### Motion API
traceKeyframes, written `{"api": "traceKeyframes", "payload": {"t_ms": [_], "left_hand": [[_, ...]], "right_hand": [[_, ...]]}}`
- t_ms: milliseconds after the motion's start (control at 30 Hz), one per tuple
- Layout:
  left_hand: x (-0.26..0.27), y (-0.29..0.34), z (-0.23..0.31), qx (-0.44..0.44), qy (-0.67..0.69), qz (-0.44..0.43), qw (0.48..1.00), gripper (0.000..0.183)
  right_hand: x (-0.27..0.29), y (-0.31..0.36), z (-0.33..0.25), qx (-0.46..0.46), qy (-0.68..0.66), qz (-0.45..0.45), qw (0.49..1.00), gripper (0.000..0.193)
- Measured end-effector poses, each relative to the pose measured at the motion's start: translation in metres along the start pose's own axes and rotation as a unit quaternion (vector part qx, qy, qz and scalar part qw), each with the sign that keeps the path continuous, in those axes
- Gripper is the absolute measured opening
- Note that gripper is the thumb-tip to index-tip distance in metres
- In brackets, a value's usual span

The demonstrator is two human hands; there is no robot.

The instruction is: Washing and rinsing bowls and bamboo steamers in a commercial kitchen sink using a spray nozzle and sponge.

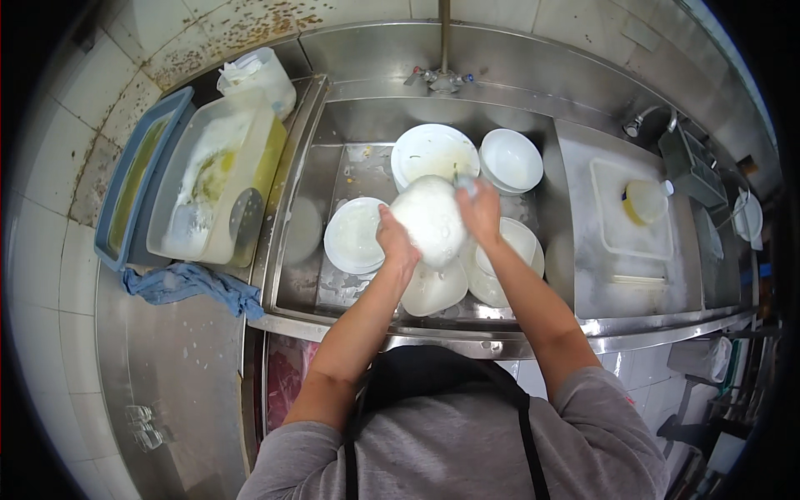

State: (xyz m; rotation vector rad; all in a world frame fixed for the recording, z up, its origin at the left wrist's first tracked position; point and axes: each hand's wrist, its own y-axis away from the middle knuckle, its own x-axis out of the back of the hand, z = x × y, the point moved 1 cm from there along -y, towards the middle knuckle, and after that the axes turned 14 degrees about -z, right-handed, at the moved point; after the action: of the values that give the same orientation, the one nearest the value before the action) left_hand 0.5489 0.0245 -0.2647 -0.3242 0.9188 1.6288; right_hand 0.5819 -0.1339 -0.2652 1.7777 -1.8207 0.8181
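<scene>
So the left hand (398, 242) had a solid grip on a white bowl (429, 223) above the sink (358, 171). Right hand (481, 213) held some blurry greyish thing (466, 182) against it.

A steel sink basin (360, 185) carries white plates (357, 237), stacked white bowls (511, 158) and a squarish dish (435, 293)

no legible text
no label, number or sign can be read on the bowl (429, 223) between the hands (481, 210) or the bottle (643, 204) to their right.
</scene>
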Motion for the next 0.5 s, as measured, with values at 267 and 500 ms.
{"api": "traceKeyframes", "payload": {"t_ms": [267, 500], "left_hand": [[0.005, 0.000, -0.005, -0.110, -0.136, -0.064, 0.983, 0.050], [0.055, -0.028, 0.015, 0.071, -0.007, -0.068, 0.995, 0.066]], "right_hand": [[0.000, 0.018, -0.054, 0.333, 0.092, 0.018, 0.938, 0.042], [0.003, 0.052, -0.034, -0.103, -0.681, -0.278, 0.670, 0.055]]}}
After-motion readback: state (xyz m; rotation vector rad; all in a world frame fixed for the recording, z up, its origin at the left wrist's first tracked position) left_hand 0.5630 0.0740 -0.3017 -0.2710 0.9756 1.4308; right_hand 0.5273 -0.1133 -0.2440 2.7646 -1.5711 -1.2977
